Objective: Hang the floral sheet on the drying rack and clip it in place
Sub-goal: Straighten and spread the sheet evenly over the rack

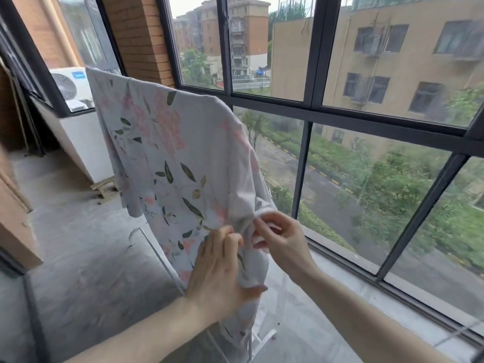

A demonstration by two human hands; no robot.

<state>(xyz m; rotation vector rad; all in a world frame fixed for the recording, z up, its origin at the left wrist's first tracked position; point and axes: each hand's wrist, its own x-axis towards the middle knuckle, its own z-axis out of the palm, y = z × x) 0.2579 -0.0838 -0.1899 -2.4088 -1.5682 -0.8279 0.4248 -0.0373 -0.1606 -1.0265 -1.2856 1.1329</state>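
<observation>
Floral sheet [167, 158] is draped over the drying rack, with its near end gathered between both hands at the lower centre of the view. The left hand [220, 268] is laid against the bunched cloth, fingers bent at the tips and thumb hooked under a fold, so the fabric is gripped and held steady. The right hand [280, 239] is closed in a pinch just beside it, at the gathered edge; a small pale object appears to be held between thumb and fingers, possibly a clip, though this cannot be confirmed. Below the hands, a white leg of the drying rack [264, 339] is seen on the concrete floor; the top rail is hidden under the cloth. The hanging step is judged complete and the clipping step to be in hand. For the next move, the gathered edge must be kept taut over the rail while the fastening is seated. Beyond the sheet, a black-framed window [314, 111] and an outdoor air-conditioning unit [70, 85] are visible.
</observation>
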